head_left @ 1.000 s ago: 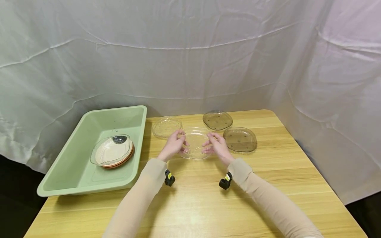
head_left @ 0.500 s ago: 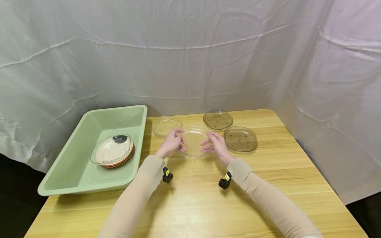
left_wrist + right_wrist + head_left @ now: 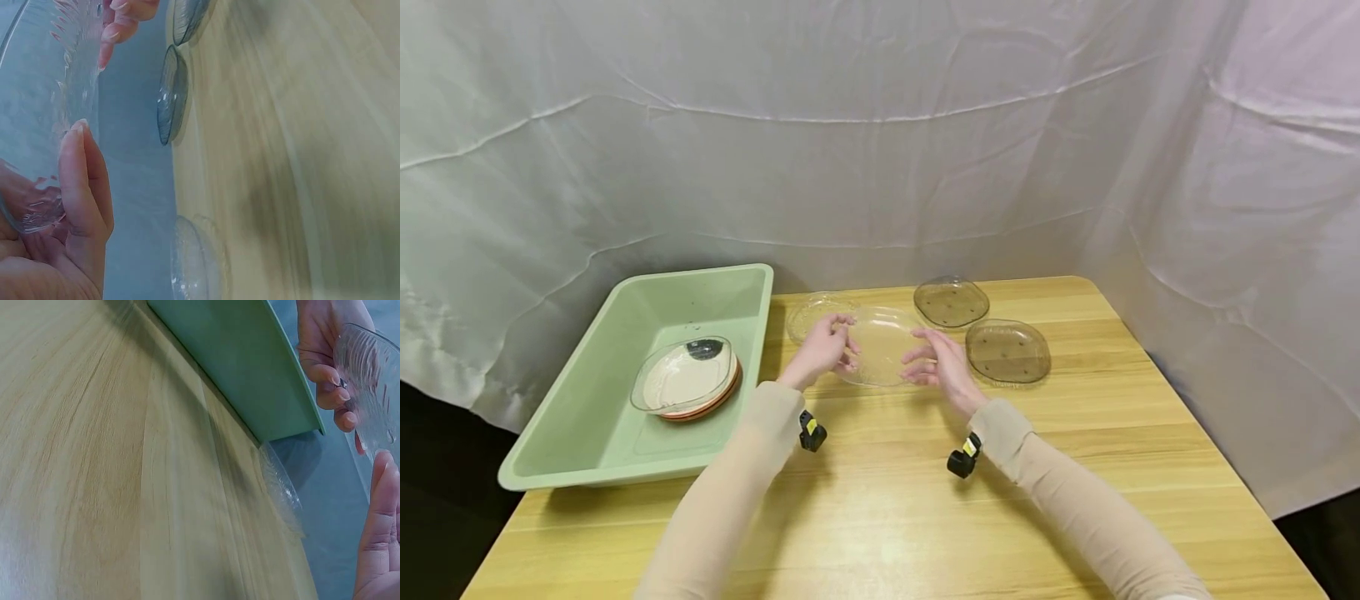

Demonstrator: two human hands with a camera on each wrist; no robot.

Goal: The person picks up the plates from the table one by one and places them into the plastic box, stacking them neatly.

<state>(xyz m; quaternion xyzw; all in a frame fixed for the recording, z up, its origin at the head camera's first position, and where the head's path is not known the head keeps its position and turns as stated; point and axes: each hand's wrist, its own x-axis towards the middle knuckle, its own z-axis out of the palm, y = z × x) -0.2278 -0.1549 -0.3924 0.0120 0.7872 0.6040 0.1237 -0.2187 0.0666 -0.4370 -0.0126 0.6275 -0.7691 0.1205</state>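
Observation:
A clear glass plate point(image 3: 880, 346) with a ribbed underside is held in the air between both hands, over the middle of the table. At its left side my left hand point(image 3: 825, 343) grips the rim, fingers beneath and thumb above. On the opposite side my right hand point(image 3: 947, 367) holds the rim. From the left wrist, fingers point(image 3: 81, 181) press against the glass plate point(image 3: 31, 94). The right wrist view has the right hand point(image 3: 381, 531) at the lower edge of the plate point(image 3: 365, 378). Behind my left hand, another clear plate point(image 3: 808, 312) lies partly hidden.
A green basin point(image 3: 617, 417) stands at the left, holding stacked plates point(image 3: 700, 408) with a clear glass dish point(image 3: 647, 387) on top. Two smoky brown glass plates point(image 3: 951, 302) lie at the back right of the wooden table point(image 3: 895, 508). A grey curtain point(image 3: 880, 183) hangs behind.
Both hands have shifted the clear glass plate slightly left and away from the body, with the left hand moving more than the right. The other plates have stayed in place.

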